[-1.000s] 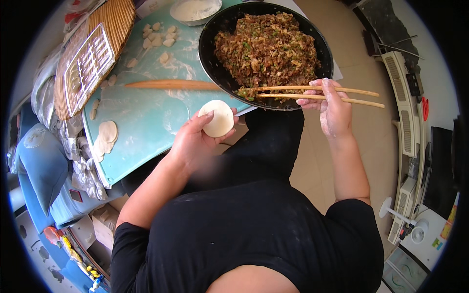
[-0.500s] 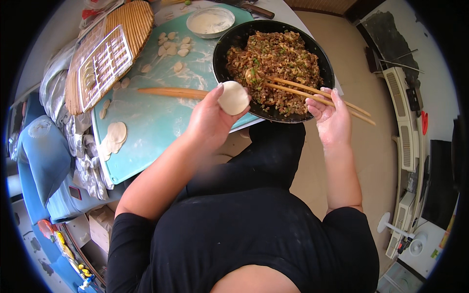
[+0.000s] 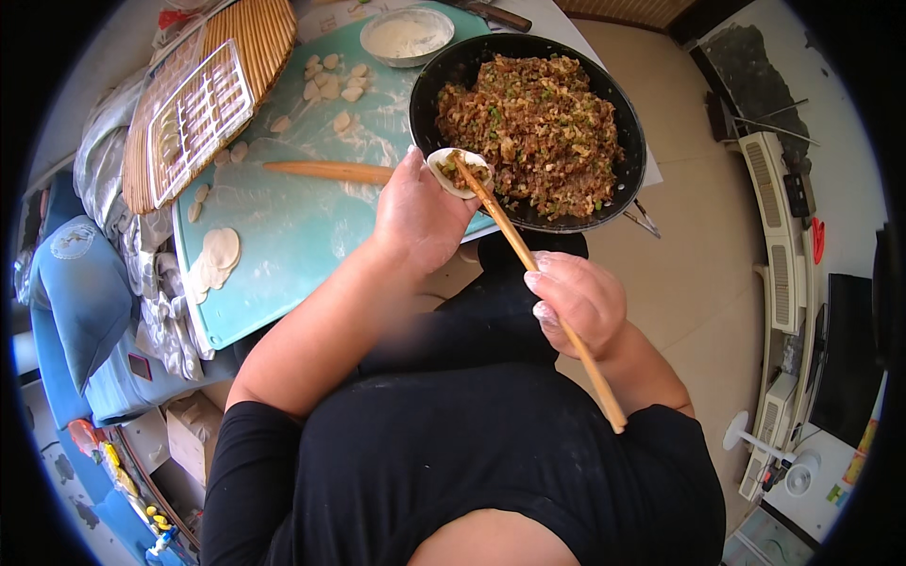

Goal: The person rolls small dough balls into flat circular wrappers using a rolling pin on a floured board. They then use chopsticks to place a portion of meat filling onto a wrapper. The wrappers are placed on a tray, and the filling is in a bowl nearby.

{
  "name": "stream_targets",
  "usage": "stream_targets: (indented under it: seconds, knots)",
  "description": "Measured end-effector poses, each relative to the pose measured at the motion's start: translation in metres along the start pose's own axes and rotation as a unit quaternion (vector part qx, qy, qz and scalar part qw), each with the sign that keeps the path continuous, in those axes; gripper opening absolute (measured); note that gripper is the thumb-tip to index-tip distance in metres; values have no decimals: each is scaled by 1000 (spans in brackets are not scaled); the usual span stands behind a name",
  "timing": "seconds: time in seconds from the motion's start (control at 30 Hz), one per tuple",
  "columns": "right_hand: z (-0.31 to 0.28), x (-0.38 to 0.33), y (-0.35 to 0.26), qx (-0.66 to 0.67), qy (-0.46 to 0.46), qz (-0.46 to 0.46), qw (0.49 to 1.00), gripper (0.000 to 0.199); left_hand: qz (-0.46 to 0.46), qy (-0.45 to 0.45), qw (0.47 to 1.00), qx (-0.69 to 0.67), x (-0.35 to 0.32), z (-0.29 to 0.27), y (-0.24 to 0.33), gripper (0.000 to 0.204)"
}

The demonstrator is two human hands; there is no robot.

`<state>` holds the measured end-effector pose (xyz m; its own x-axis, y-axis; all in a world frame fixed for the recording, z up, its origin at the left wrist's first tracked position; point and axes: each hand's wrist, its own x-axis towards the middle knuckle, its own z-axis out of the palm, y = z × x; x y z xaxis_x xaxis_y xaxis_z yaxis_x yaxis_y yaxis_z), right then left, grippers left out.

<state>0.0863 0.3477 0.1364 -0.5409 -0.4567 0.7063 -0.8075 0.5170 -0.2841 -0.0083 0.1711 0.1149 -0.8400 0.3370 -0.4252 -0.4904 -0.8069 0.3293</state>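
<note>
The left hand (image 3: 415, 212) cups a round wrapper (image 3: 460, 172) in its curled fingers, holding it at the pan's (image 3: 618, 193) seven o'clock rim, with a small heap of filling already in its middle. The right hand (image 3: 578, 300) is closed around a pair of chopsticks (image 3: 528, 257), gripped about midway, their tips pressing into the filling on the wrapper while the butt ends run back toward five o'clock. The wrapper looks thin, soft and light, likely to sag or tear under a hard poke, so it seems best carried from below on the fingers, with the edge kept free of filling. The filling (image 3: 533, 123) in the pan looks loose and moist. On the mat (image 3: 283, 236) at nine o'clock lie a rolling pin (image 3: 326, 171), more wrappers (image 3: 219, 253), dough pieces (image 3: 330, 80) and a flour bowl (image 3: 408, 36).
</note>
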Motion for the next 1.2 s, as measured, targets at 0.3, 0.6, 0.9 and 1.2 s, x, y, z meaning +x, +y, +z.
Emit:
stream_targets:
  seconds: [0.3, 0.6, 0.9, 1.2]
  knots:
    - [-31, 11, 27, 342, 263, 252, 867, 28, -28, -20, 999, 19, -11, 1, 6, 58]
    - [-19, -24, 79, 264, 150, 371, 878, 22, -107, -45, 993, 12, -41, -35, 22, 58]
    - [-20, -27, 77, 296, 90, 410, 858, 22, -188, -11, 981, 39, -43, -47, -4, 57]
    - [-41, -24, 52, 334, 141, 412, 836, 25, -196, -21, 977, 82, -24, -48, -27, 56]
